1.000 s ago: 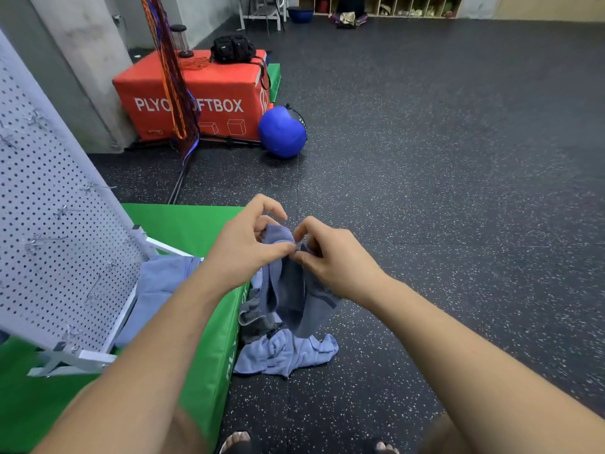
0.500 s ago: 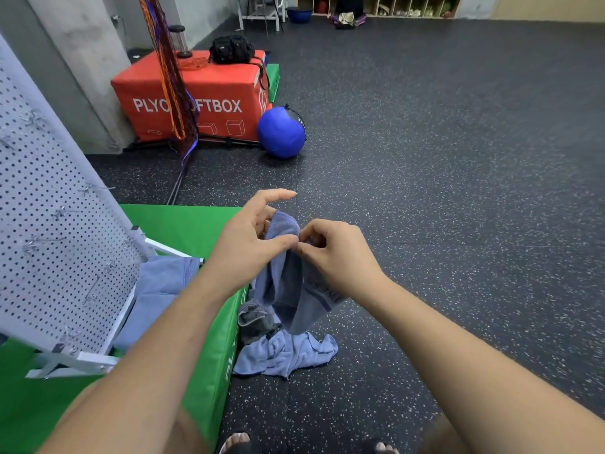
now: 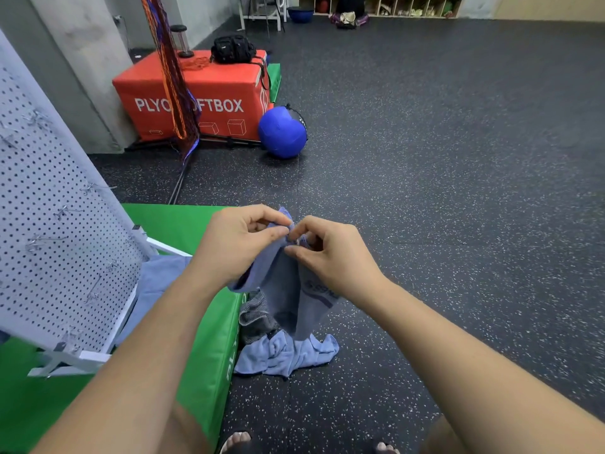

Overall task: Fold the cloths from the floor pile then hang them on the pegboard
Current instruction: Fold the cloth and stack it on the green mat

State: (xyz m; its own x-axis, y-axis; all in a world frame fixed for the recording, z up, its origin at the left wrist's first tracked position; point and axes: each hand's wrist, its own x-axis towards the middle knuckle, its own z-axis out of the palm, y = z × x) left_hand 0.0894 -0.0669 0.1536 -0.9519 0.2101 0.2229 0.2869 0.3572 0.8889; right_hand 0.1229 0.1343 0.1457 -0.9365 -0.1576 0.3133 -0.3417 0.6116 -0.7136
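A blue-grey cloth [image 3: 288, 290] hangs in the air between both hands. My left hand [image 3: 239, 244] pinches its top edge, and my right hand [image 3: 330, 253] pinches the same edge right beside it, fingertips almost touching. Below on the dark floor lies the pile: a light blue cloth [image 3: 288, 355] and a grey striped cloth [image 3: 257, 314] against the green mat. The white pegboard [image 3: 55, 224] leans at the left with several metal hooks. Another blue cloth [image 3: 160, 276] lies at its foot.
The green mat [image 3: 209, 355] carries the pegboard's white frame. An orange plyo box [image 3: 193, 96] with a black bag on top stands behind, a blue ball [image 3: 281, 132] beside it. Orange and purple cords hang near the box. Dark rubber floor spreads to the right.
Both hands have shifted slightly upward with the cloth, and the left forefinger that stuck out has curled down onto the cloth's top edge.
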